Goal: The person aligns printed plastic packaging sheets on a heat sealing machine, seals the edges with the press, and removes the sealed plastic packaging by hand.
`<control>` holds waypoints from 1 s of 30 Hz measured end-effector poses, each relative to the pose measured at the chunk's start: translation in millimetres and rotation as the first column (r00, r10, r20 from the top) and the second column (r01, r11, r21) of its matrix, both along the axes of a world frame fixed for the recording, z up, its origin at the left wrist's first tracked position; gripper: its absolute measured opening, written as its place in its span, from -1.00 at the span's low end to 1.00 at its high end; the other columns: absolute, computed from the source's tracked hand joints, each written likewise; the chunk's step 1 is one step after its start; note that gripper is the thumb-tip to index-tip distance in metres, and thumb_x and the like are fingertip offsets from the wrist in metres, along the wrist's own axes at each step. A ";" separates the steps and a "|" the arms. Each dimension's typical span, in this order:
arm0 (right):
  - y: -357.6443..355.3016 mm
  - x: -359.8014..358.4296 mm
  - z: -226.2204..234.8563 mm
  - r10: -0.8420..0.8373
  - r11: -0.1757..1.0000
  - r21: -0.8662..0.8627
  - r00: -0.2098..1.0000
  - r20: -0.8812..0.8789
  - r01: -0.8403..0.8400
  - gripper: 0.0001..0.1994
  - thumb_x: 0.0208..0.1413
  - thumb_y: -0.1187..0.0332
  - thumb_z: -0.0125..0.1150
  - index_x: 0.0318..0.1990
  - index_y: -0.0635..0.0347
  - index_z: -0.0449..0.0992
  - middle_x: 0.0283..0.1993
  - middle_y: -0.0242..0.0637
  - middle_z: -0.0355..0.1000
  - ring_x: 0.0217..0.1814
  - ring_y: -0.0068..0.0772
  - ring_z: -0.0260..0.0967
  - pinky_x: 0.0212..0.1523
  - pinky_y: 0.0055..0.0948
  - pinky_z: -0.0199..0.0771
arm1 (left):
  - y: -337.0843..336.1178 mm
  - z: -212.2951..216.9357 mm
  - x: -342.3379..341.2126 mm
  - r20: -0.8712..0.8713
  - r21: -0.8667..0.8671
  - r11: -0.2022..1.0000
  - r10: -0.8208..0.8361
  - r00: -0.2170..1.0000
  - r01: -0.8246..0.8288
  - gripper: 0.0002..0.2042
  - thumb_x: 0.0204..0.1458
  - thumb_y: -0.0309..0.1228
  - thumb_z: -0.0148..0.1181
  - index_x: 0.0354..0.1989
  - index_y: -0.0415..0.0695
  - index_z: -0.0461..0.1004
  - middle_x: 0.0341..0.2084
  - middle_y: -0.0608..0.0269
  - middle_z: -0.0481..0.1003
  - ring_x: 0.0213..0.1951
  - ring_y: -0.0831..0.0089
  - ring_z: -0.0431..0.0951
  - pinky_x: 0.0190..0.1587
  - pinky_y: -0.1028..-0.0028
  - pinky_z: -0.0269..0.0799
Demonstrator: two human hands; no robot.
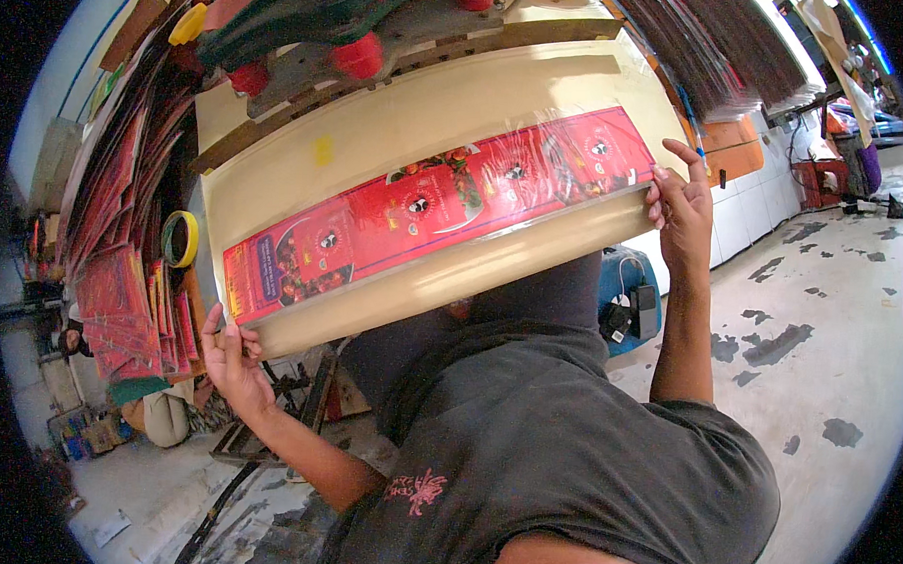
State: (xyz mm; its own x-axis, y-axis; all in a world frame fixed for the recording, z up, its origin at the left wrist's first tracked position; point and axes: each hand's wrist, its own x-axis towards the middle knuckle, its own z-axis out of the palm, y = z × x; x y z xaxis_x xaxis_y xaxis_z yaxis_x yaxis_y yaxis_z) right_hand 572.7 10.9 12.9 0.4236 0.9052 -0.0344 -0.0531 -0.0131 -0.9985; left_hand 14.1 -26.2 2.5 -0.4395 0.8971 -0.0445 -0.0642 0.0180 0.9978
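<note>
- Dark-grey fabric shirt [565, 435], nearest.
- Long glossy red printed strip [374, 235]: over flat cream surface [508, 85], left hand [239, 372] and right hand [685, 206] pinching 1 end each.
- Likely aligning; next needs steady, even tension.

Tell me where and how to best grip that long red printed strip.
Probably pinch the red printed strip at both short ends, left hand coming from the left, right hand from the right: it's long, thin and flat, slanting across the picture, so its ends face the two sides.
</note>
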 end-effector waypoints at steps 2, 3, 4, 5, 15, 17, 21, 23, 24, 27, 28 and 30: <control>0.4 -3.3 0.8 -0.002 1.000 0.007 1.000 -0.007 0.002 -0.56 0.32 0.38 0.19 0.28 0.25 0.27 -0.49 -0.42 0.45 -0.61 -0.76 0.27 -0.67 -0.79 0.12 | -1.2 0.9 1.1 0.003 -0.006 1.000 0.027 1.000 -0.027 -0.53 0.26 -0.42 0.23 0.28 -0.27 0.27 -0.49 0.25 0.53 -0.51 0.63 0.43 -0.42 0.67 0.36; 0.2 -6.4 2.8 -0.020 1.000 -0.005 1.000 0.007 0.020 -0.58 0.30 0.35 0.21 0.25 0.23 0.30 -0.51 -0.45 0.41 -0.61 -0.75 0.24 -0.64 -0.76 0.12 | -2.0 0.6 1.2 -0.001 0.002 1.000 0.028 1.000 -0.028 -0.54 0.26 -0.42 0.23 0.27 -0.27 0.27 -0.49 0.25 0.53 -0.52 0.63 0.43 -0.43 0.67 0.35; 0.4 -8.2 3.8 -0.038 0.999 -0.016 0.999 0.021 0.038 -0.59 0.29 0.33 0.24 0.21 0.22 0.32 -0.52 -0.47 0.38 -0.60 -0.75 0.21 -0.61 -0.73 0.11 | -2.9 0.5 1.5 -0.005 0.010 1.000 0.029 1.000 -0.029 -0.55 0.26 -0.43 0.23 0.26 -0.26 0.28 -0.50 0.25 0.53 -0.52 0.63 0.43 -0.44 0.68 0.35; 0.4 -6.9 1.5 -0.036 0.999 -0.017 0.999 0.021 0.036 -0.59 0.29 0.33 0.24 0.21 0.22 0.32 -0.52 -0.47 0.38 -0.60 -0.75 0.21 -0.61 -0.73 0.11 | -3.6 1.2 2.2 -0.005 0.009 0.999 0.031 0.999 -0.031 -0.55 0.26 -0.43 0.23 0.26 -0.26 0.28 -0.50 0.25 0.53 -0.52 0.63 0.43 -0.44 0.68 0.35; -5.3 -1.2 -2.4 -0.052 0.998 -0.038 0.999 0.002 0.052 -0.64 0.32 0.32 0.18 0.18 0.20 0.31 -0.44 -0.41 0.44 -0.53 -0.69 0.35 -0.54 -0.72 0.31 | 5.3 15.1 15.4 0.029 -0.041 0.998 -0.037 0.999 0.039 -0.47 0.26 -0.45 0.20 0.39 -0.21 0.24 -0.54 0.36 0.52 -0.56 0.71 0.43 -0.51 0.72 0.34; -1.7 6.8 -7.3 0.035 0.999 -0.019 0.995 -0.088 -0.037 -0.64 0.32 0.28 0.20 0.16 0.25 0.36 -0.34 -0.32 0.54 -0.44 -0.64 0.47 -0.48 -0.72 0.39 | -2.2 12.7 -2.9 -0.037 -0.042 0.995 -0.097 0.995 0.096 -0.46 0.26 -0.45 0.20 0.39 -0.21 0.23 -0.53 0.34 0.53 -0.56 0.72 0.43 -0.51 0.72 0.35; -5.8 9.2 6.8 0.059 0.981 -0.169 0.978 -0.200 -0.094 -0.73 0.34 0.24 0.17 0.01 0.27 0.50 -0.19 -0.23 0.61 -0.24 -0.52 0.62 -0.35 -0.68 0.52 | -0.2 10.3 -0.7 -0.024 -0.056 0.994 -0.097 0.995 0.095 -0.41 0.27 -0.42 0.21 0.44 -0.20 0.15 -0.54 0.33 0.53 -0.56 0.71 0.41 -0.49 0.71 0.35; -9.1 14.9 3.0 0.139 0.974 -0.146 0.963 -0.232 -0.175 -0.73 0.36 0.22 0.16 -0.03 0.26 0.53 -0.22 -0.23 0.61 -0.27 -0.53 0.61 -0.34 -0.66 0.53 | 1.2 9.3 -1.3 -0.029 -0.060 0.990 -0.126 0.992 0.124 -0.40 0.27 -0.41 0.21 0.44 -0.20 0.15 -0.54 0.33 0.53 -0.55 0.71 0.40 -0.48 0.70 0.34; -8.4 12.2 5.5 0.105 0.979 -0.142 0.961 -0.254 -0.145 -0.74 0.37 0.18 0.15 -0.10 0.23 0.52 -0.33 -0.26 0.59 -0.40 -0.53 0.58 -0.43 -0.64 0.52 | 1.5 10.5 -2.0 -0.041 -0.065 0.989 -0.138 0.990 0.135 -0.39 0.27 -0.41 0.21 0.45 -0.20 0.14 -0.54 0.34 0.53 -0.55 0.71 0.39 -0.48 0.70 0.33; -3.9 18.1 2.9 0.156 0.974 -0.115 0.944 -0.291 -0.196 -0.74 0.36 0.16 0.17 -0.19 0.19 0.50 -0.47 -0.31 0.55 -0.54 -0.53 0.53 -0.55 -0.61 0.48 | 2.7 12.3 0.9 -0.063 -0.068 0.987 -0.153 0.986 0.148 -0.38 0.27 -0.40 0.20 0.46 -0.21 0.12 -0.53 0.34 0.52 -0.55 0.72 0.37 -0.47 0.70 0.31; -2.8 13.1 5.6 0.159 0.973 -0.115 0.942 -0.295 -0.200 -0.74 0.36 0.16 0.17 -0.19 0.19 0.50 -0.47 -0.31 0.55 -0.54 -0.53 0.53 -0.55 -0.61 0.48 | 2.6 13.7 3.2 -0.067 -0.070 0.987 -0.149 0.987 0.145 -0.38 0.27 -0.40 0.20 0.46 -0.21 0.12 -0.53 0.34 0.52 -0.55 0.72 0.37 -0.47 0.70 0.31; -0.7 0.5 14.4 0.046 0.973 -0.227 0.999 -0.021 -0.050 -0.72 0.36 0.14 0.19 -0.25 0.18 0.44 -0.60 -0.42 0.45 -0.69 -0.65 0.37 -0.66 -0.67 0.36 | 2.0 16.8 7.3 -0.040 -0.084 0.987 -0.137 0.990 0.134 -0.38 0.27 -0.42 0.19 0.47 -0.22 0.10 -0.53 0.34 0.52 -0.55 0.72 0.37 -0.48 0.69 0.31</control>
